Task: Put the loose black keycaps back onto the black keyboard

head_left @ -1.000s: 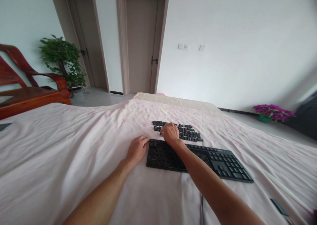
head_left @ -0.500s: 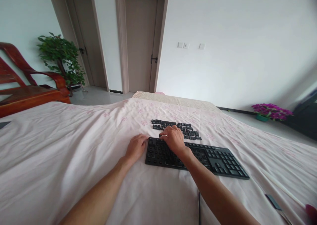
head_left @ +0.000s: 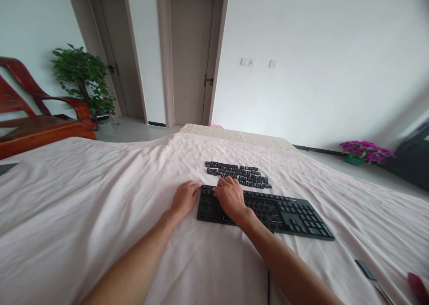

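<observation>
A black computer keyboard (head_left: 310, 220) lies on the bedsheet, many of its left and middle keys stripped to bare sockets. My left hand (head_left: 185, 198) rests beside its upper left corner, fingers closed together against that edge. Over the keyboard's upper left part is my right hand (head_left: 230, 197), fingers bent down and pinched at the top row. A small dark keycap seems to be under those fingertips, mostly hidden. Just beyond the keyboard, loose black keycaps (head_left: 253, 176) are laid out in rows, partly covered by my right hand.
The pale sheet (head_left: 134, 233) is wrinkled. A thin black cable (head_left: 268, 282) runs toward me. At the lower right lie a flat dark piece (head_left: 366, 269) and a red object (head_left: 416, 287). A wooden chair (head_left: 43, 112) stands at left, and purple flowers (head_left: 367, 150) at right.
My right hand has drawn slightly back and left from the keycap rows onto the keyboard's top row. My left hand stays at the corner. The keyboard has shifted very slightly in view.
</observation>
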`<state>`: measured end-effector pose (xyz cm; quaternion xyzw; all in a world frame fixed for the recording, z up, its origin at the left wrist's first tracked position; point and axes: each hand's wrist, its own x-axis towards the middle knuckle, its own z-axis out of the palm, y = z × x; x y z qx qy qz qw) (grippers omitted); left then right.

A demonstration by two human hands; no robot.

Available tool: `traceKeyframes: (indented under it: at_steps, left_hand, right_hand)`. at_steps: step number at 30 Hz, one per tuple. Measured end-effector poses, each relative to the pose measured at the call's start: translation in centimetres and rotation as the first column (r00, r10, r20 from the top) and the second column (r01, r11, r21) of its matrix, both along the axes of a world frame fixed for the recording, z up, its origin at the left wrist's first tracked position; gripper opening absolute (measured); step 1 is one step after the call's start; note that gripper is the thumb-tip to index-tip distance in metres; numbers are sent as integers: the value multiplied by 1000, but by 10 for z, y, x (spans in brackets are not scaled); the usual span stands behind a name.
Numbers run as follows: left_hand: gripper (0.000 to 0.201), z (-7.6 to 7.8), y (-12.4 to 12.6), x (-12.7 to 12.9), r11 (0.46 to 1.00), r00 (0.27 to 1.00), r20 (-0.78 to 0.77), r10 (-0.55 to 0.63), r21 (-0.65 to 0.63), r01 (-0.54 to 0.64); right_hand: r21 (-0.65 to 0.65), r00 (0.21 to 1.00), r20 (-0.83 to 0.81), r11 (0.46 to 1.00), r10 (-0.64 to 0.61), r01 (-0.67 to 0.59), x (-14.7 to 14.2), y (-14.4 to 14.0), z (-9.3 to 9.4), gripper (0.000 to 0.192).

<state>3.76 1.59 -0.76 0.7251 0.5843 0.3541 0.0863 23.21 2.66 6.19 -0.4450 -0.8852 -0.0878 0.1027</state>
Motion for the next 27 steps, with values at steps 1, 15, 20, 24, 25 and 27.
traceKeyframes:
  at_steps: [1, 15, 20, 24, 25, 27]
  left_hand:
    - [42, 1, 0, 0, 1000, 1000, 1, 3, -8, -3]
    - [43, 2, -2, 1, 1000, 1000, -15, -3, 12, 4]
    - [43, 4, -4, 1, 1000, 1000, -12, -2, 2, 2]
    - [44, 7, -6, 2, 1000, 1000, -15, -12, -3, 12]
    - [44, 7, -6, 2, 1000, 1000, -18, -16, -2, 16]
    - [44, 8, -7, 3, 1000, 999, -26, -19, 4, 20]
  right_hand:
    - [8, 1000, 21, 1000, 4, -4, -1, -1, 0, 21]
    - [14, 998, 64, 1000, 18, -19, -3, -5, -4, 26]
    - [46, 990, 130, 997, 49, -56, -6, -13, -6, 23]
    - [64, 986, 164, 997, 33, -44, -8, -20, -5, 23]
    - [64, 985, 167, 997, 30, -42, -9, -21, -5, 23]
    - [59, 984, 178, 997, 34, -45, -10, -23, -5, 23]
